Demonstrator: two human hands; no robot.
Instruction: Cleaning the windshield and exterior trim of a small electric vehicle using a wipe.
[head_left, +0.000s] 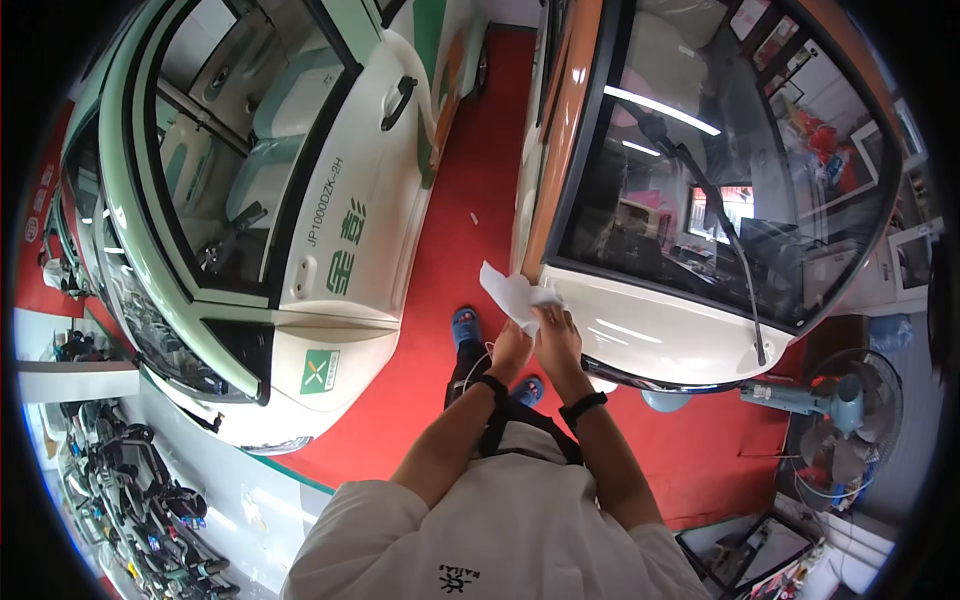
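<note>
A crumpled white tissue or thin cloth (513, 294) spans both my hands, in front of my body. My left hand (513, 351) grips its lower edge. My right hand (556, 337) holds the bunched right part, close against the cream front corner of an orange-and-cream small vehicle (637, 319). Whether the cloth touches the bodywork I cannot tell. Dark bands circle both wrists, and a thin white cable (478, 364) hangs by the left one.
A green-and-white small vehicle (352, 187) stands on the left, its door bearing writing. Red floor covering (465, 210) runs between the vehicles. On the right are a windscreen wiper (716, 199) and a standing fan (844, 420). Several two-wheelers (142, 495) are parked at lower left.
</note>
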